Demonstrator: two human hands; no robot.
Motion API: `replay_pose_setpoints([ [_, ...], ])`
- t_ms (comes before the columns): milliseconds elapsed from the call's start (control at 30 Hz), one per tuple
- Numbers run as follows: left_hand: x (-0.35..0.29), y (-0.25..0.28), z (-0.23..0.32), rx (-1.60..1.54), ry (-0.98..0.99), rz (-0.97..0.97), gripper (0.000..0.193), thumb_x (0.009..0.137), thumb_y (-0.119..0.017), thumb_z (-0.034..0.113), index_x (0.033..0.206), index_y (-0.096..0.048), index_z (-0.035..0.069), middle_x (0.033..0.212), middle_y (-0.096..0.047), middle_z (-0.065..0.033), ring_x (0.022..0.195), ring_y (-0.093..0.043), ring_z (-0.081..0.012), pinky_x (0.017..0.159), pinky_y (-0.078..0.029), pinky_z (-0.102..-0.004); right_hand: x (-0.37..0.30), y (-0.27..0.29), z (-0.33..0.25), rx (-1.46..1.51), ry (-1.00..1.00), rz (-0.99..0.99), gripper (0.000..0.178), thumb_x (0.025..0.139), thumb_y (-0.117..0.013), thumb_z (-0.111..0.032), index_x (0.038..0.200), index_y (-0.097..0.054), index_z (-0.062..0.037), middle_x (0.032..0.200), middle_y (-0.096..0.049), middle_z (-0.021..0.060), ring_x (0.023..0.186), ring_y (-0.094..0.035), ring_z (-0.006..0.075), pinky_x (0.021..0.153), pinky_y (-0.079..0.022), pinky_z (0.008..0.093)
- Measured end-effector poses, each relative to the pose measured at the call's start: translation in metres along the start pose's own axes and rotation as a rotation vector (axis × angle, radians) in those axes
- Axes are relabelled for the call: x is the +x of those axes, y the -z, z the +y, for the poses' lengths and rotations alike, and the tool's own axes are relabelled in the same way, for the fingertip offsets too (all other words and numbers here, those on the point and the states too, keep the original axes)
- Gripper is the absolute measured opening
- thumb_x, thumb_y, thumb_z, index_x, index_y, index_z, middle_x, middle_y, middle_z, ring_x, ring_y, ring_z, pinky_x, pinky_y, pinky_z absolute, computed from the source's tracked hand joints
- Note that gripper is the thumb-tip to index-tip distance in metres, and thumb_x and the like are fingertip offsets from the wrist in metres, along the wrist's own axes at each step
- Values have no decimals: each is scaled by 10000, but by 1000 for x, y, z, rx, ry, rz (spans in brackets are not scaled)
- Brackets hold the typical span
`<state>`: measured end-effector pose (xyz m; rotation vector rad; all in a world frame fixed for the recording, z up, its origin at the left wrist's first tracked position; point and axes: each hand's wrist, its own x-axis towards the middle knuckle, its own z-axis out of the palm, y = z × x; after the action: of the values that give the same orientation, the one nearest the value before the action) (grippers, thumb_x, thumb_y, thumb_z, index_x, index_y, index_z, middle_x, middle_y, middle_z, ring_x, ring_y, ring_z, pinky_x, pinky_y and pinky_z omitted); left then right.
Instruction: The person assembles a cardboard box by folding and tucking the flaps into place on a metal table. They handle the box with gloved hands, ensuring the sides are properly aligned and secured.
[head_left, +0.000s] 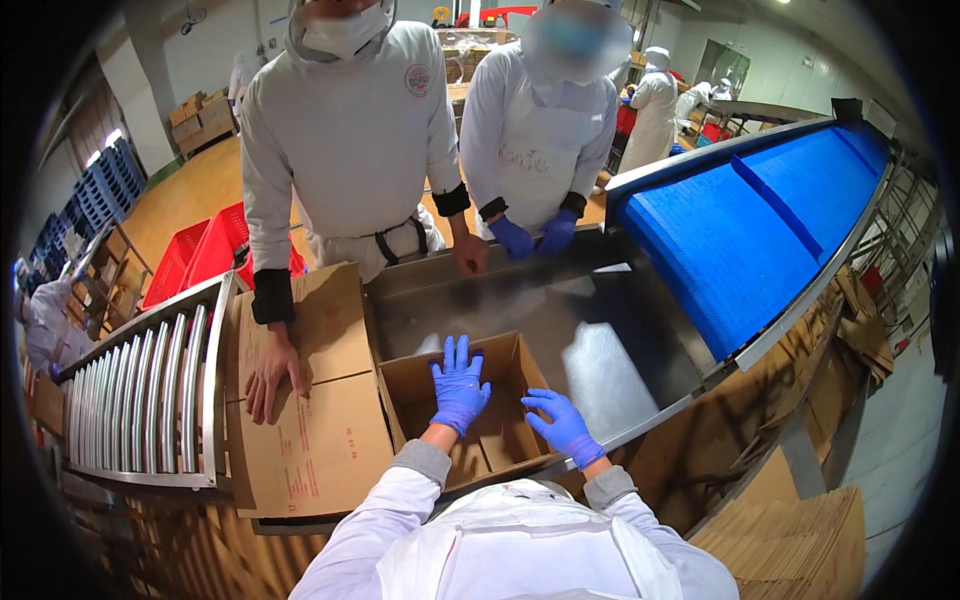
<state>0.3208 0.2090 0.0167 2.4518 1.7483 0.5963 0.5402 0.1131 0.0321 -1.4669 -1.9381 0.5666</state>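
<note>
An open cardboard box [408, 400] stands right in front of me at the near edge of the metal table, and no goods show inside it. My left hand [460, 388], in a blue glove, is over the box with its fingers spread. At the box's right side is my right hand [563, 426], also gloved, with fingers stretched out toward the rim; I cannot tell if it touches. To the left lies a flat cardboard piece [320, 440], with a co-worker's bare hand [275, 375] resting on it.
A steel-lined table [500, 307] adjoins a blue belt conveyor [720, 240] on the right. On the left runs a roller conveyor [140, 395], with red crates [210, 250] behind. Two people stand across the table. Stacked flat cardboard [790, 550] is low at right.
</note>
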Motion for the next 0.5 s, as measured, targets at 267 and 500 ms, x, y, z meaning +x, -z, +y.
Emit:
replay_pose_setpoints([
  [267, 1, 4, 1, -26, -3, 2, 638, 756, -774, 324, 1334, -576, 140, 1608, -216, -143, 1509, -112, -366, 1102, -247, -669, 7, 8, -11, -352, 54, 133, 695, 849, -713, -272, 1479, -429, -191, 1346, -595, 135, 1261, -520, 356, 1068, -425, 448],
  [500, 1, 3, 0, -22, 1, -4, 640, 748, -776, 326, 1329, -581, 142, 1607, -211, -153, 1507, -112, -373, 1111, -234, -660, 7, 11, -12, -33, -375, -114, 878, 867, -690, -334, 1578, -199, -174, 1341, -561, 249, 1185, -567, 425, 1019, -460, 452],
])
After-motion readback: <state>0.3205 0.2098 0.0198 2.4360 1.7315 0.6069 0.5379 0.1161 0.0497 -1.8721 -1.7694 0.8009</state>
